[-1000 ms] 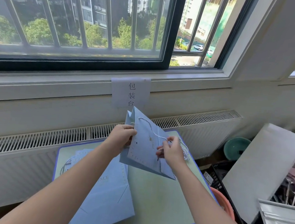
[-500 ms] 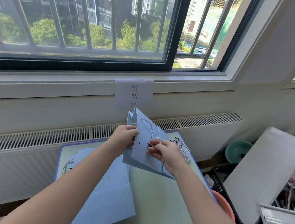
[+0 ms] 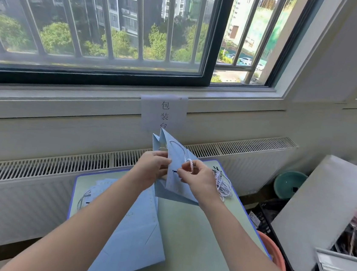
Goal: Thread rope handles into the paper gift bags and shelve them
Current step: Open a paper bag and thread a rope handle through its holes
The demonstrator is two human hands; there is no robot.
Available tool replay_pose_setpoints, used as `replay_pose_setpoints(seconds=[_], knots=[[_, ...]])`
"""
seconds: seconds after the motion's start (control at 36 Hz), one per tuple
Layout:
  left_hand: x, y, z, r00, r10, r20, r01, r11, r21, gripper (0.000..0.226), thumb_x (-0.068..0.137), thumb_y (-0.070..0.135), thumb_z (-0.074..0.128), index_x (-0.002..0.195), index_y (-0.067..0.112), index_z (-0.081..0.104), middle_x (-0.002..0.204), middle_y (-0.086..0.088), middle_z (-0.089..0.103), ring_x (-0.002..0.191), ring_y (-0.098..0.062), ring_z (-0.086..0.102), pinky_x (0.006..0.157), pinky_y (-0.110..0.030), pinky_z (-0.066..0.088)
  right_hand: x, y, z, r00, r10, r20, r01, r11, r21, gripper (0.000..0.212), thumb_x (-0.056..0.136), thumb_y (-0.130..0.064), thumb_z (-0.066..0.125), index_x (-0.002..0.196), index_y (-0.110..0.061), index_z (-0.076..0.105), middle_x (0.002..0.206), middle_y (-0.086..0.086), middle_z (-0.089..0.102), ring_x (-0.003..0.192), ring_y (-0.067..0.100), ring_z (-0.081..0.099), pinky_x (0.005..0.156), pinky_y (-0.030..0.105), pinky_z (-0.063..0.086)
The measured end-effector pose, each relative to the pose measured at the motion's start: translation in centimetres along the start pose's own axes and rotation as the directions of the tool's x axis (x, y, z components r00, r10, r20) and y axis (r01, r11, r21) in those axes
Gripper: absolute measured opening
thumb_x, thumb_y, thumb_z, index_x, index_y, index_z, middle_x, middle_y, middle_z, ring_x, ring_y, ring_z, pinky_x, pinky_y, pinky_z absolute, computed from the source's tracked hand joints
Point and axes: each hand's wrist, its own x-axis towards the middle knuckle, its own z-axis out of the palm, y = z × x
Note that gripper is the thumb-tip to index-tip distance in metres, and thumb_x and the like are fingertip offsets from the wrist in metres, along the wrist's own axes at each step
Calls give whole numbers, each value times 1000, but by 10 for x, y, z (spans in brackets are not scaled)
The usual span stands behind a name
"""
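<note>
Matt pale-blue paper bag (image 3: pixel 176 175) w/ twisted white rope handle (image 3: pixel 189 161); smooth matt green tabletop (image 3: pixel 195 237).

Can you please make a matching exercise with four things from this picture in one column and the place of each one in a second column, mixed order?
Things:
1. held gift bag
2. flat gift bags
3. loose rope handles
4. teal basin

Places:
A. on the floor, right of the table
B. lying on the table, near left
C. between both hands, upright
D. on the table, behind the right wrist

Pairs: 1-C, 2-B, 3-D, 4-A
</note>
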Motion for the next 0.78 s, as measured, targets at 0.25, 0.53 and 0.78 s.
replay_pose_setpoints(seconds=[0.25, 0.53, 0.78], knots=[[3, -6, 3, 999, 9, 37, -7, 999, -42, 27, 91, -10, 56, 117, -8, 61, 99, -16, 70, 76, -23, 72, 66, -28, 59, 2, 2, 1, 992, -128, 3, 123, 952, -281, 15, 82, -20, 76, 79, -21, 61, 68, -12, 58, 65, 6, 55, 66, 21, 45], [8, -6, 18, 989, 52, -138, -57, 998, -33, 24, 88, -7, 64, 111, -4, 55, 94, -14, 63, 76, -23, 66, 60, -24, 59, -10, 9, 8, 974, -223, 36, 225, 935, -275, 24, 79, -26, 79, 93, -15, 63, 87, -6, 68, 84, 5, 64, 70, 14, 47], [12, -11, 21, 973, 218, 71, -179, 527, 831, 19, 95, 15, 56, 94, 7, 73, 86, -5, 68, 70, -12, 54, 60, -23, 40, -4, 10, -5, 997, -27, -68, 13, 979, -205, 17, 80, -18, 70, 93, -23, 61, 82, -11, 66, 80, 10, 63, 65, 12, 45]])
